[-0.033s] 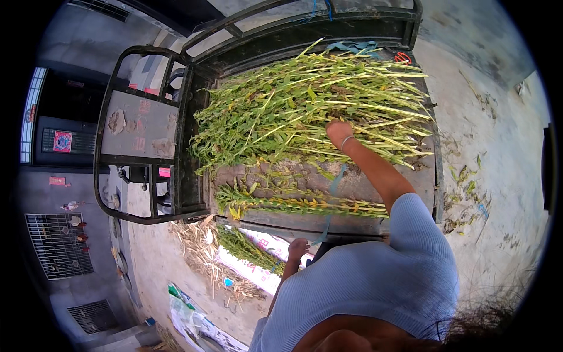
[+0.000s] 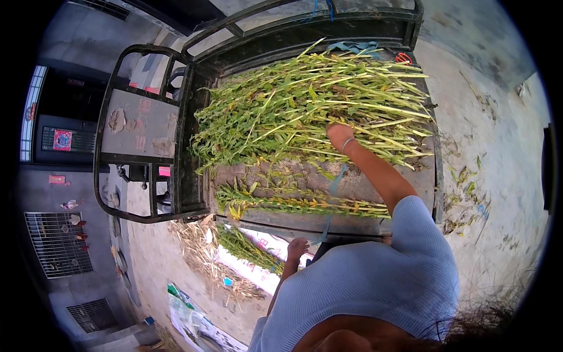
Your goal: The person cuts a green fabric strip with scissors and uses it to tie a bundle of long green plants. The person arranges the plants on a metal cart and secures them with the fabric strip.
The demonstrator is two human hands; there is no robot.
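A thick heap of cut green plant stalks [image 2: 275,111] covers the far part of a cart bed, leafy tops to the left and pale cut ends to the right. My right hand [image 2: 340,136], with a bracelet at the wrist, is closed on stalks near the heap's middle; leaves partly hide its fingertips. A thin row of stalks [image 2: 305,204] lies apart, along the near side of the bed. Beside the cart's near edge is my left hand [image 2: 298,249], its fingers curled; what they hold, if anything, is hidden. A blue strap [image 2: 335,185] runs under the row and hangs over the edge close to that hand.
The dark metal cart bed [image 2: 252,175] has a rail frame [image 2: 108,152] at its left and a side wall [image 2: 305,29] behind. On the ground lie dry straw [image 2: 193,243], more green stalks [image 2: 246,249] on a white sack [image 2: 237,267], and fallen leaves [image 2: 469,186] at the right.
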